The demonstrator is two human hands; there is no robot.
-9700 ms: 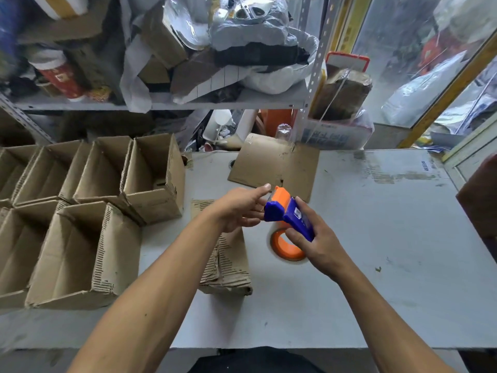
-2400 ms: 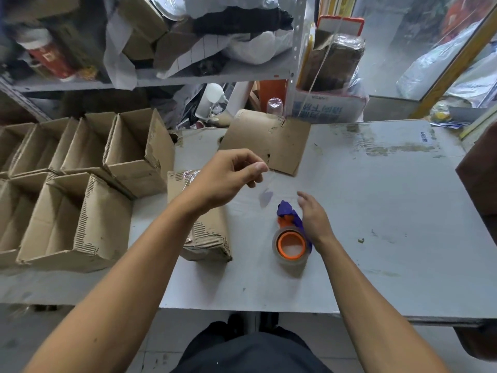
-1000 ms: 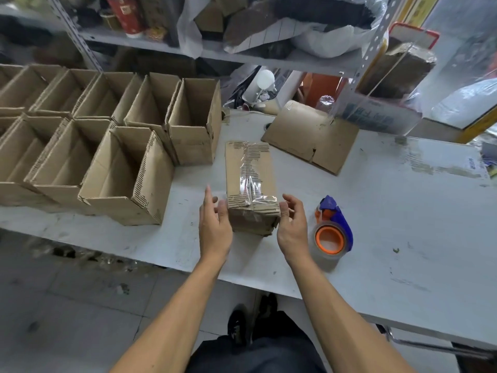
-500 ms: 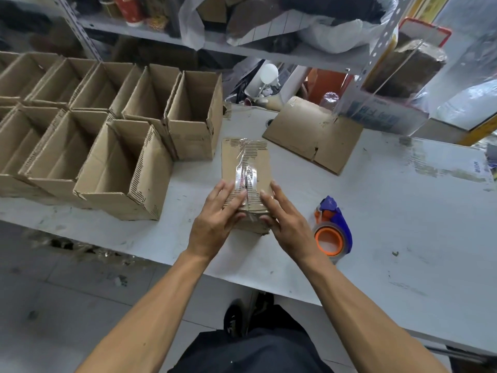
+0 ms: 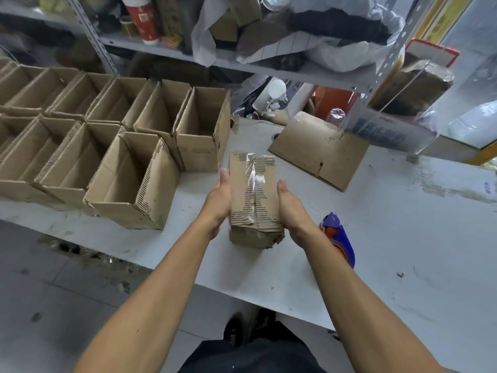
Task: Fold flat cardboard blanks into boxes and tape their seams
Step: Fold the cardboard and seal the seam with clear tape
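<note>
Two hands are seen flanking one taped cardboard box (image 5: pixel 254 195), which is held at the near middle of the white table (image 5: pixel 403 238) with its sealed face turned upward. The left hand (image 5: pixel 220 195) is pressed flat against the box's left side, fingers straight and together, while the right hand (image 5: pixel 291 208) is laid against the right side in the same way, thumb up along the top edge; the fingertips of both are hidden behind the box's walls. A strip of clear tape (image 5: pixel 254 181) is seen running along the centre seam, wrinkled and shiny, and the box's near edge is frayed, with corrugation exposed. Whether the box is lifted or resting on the table cannot be told. Just to the right of the right wrist, a blue and orange tape dispenser (image 5: pixel 340 239) is lying on the table, partly covered by the forearm. Farther back, a flat cardboard blank (image 5: pixel 320 149) is spread on the tabletop, well apart from the held box. To the left, rows of open-topped finished boxes (image 5: pixel 129 179) are packed side by side, the nearest one just beside the left hand. Behind it all, a cluttered metal shelf (image 5: pixel 269 68) is loaded with bags and cardboard scraps.
</note>
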